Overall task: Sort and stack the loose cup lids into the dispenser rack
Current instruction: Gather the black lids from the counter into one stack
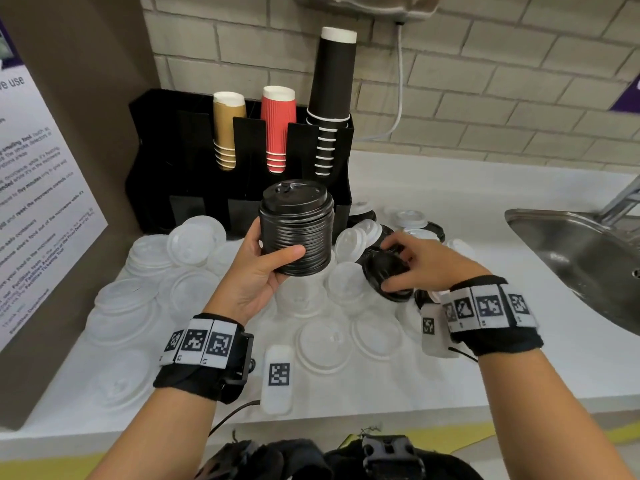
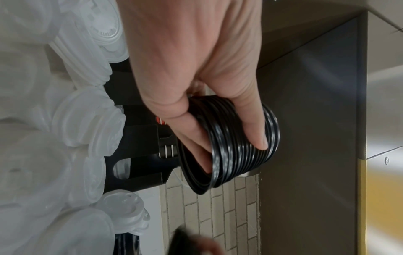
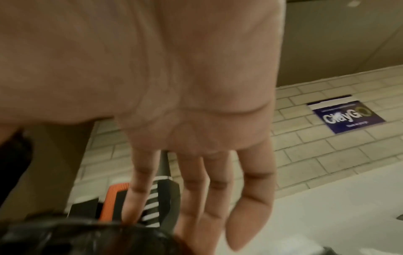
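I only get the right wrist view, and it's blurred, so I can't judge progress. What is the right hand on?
Observer: The right hand pinches a single black lid, tilted, just above the pile.
Operator: And the left hand?
Observer: The left hand grips a stack of black lids, upright, in front of the rack.
Operator: How much is left to sort?
Observer: Many loose clear lids lie on the counter in front of the rack.
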{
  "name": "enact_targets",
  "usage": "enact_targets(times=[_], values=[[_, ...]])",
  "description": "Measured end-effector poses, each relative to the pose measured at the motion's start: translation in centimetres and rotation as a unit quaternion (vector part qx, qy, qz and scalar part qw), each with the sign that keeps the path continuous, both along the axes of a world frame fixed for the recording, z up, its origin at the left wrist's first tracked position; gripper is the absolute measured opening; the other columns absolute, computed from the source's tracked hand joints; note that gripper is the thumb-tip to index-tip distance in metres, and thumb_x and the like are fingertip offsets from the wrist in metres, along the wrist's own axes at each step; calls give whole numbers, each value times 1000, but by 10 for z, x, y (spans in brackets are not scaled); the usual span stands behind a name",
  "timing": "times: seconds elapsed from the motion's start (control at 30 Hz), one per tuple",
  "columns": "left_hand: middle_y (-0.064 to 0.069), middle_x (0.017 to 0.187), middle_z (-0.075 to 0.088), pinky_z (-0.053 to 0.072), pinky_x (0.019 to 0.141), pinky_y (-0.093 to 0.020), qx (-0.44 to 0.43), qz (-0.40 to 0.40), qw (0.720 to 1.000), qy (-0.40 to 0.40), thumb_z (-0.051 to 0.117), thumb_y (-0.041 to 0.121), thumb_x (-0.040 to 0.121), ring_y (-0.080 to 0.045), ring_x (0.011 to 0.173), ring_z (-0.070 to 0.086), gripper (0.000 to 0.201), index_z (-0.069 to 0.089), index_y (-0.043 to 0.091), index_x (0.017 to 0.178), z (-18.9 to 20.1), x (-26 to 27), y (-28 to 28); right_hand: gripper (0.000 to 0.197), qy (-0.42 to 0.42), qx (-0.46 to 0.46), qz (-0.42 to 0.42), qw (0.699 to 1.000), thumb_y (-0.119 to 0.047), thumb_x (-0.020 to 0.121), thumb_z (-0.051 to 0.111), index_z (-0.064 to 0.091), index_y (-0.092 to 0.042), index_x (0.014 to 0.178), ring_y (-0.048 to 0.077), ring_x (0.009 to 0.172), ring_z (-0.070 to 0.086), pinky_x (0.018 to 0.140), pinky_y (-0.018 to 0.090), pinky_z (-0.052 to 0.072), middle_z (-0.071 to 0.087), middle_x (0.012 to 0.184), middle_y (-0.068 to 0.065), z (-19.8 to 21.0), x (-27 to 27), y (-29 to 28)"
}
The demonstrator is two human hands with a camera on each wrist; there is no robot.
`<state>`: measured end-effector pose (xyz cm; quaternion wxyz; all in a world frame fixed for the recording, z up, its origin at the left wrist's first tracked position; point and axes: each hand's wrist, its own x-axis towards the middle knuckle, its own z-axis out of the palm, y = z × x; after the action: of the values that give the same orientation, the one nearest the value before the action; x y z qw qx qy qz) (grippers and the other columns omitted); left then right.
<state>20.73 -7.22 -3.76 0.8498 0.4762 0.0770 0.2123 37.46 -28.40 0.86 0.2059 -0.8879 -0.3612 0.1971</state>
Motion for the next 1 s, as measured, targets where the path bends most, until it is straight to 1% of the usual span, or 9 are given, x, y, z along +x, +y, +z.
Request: enact_targets(times=[0.1,0.2,0.3,0.33,0.4,0.47,0.63,0.8,1.0], values=[[-2,107,71,58,77,-28,-4,-6,1000,4,75,-6,66,-19,103,68,73,51,18,130,-2,0,-3,46,26,200,-3,979,-28,73,80,54,-40,109,3,75,64,62,8,46,62,95,-8,19,-11,4],[-1,112,69,58,74,-29,-17,-24,1000,-4,73,2,67,-18,103,69,71,50,22,132,-3,-1,-5,41,47,343,24,938,-30,79,75,55,-43,113,6,94,64,77,16,51,63,105,-7,30,-34,18],[-1,113,70,57,74,-28,-15,-51,999,1,89,16,53,-18,104,68,87,52,22,131,-2,0,-9,36,56,405,54,911,-32,81,66,57,-41,114,7,99,61,82,19,50,64,107,-9,40,-51,33],[-1,113,70,57,74,-28,-9,-57,998,5,89,16,53,-18,104,68,86,52,22,130,-3,0,-11,34,52,409,61,909,-31,82,65,58,-40,114,5,97,60,81,17,50,63,107,-11,43,-53,38],[0,110,71,57,73,-27,3,-63,998,9,79,7,65,-17,103,68,72,52,24,130,-5,-1,-12,32,43,401,65,913,-30,82,65,62,-37,113,3,92,57,77,17,49,62,106,-14,47,-54,46],[0,109,72,56,74,-27,14,-73,997,13,69,1,69,-17,103,69,68,51,23,132,-7,-1,-13,31,29,376,69,924,-28,83,68,65,-30,113,8,92,56,76,19,48,64,106,-10,48,-54,50],[1,108,72,56,72,-27,39,-97,994,23,70,2,69,-16,102,69,67,53,28,129,-8,-2,-11,33,24,314,90,945,-23,82,73,65,-32,113,5,93,57,76,18,46,64,102,-9,50,-54,55],[1,109,72,57,73,-28,36,-100,994,20,77,5,67,-17,103,69,69,54,30,127,-7,-2,-11,41,21,287,106,952,-19,79,75,64,-32,116,10,106,58,94,33,49,58,114,1,52,-57,55],[1,109,72,56,72,-27,28,-98,995,15,81,16,57,-17,102,69,77,54,28,128,-6,-4,-13,42,6,277,114,954,-19,77,74,63,-35,115,5,106,57,90,19,45,55,114,-1,54,-60,54]])
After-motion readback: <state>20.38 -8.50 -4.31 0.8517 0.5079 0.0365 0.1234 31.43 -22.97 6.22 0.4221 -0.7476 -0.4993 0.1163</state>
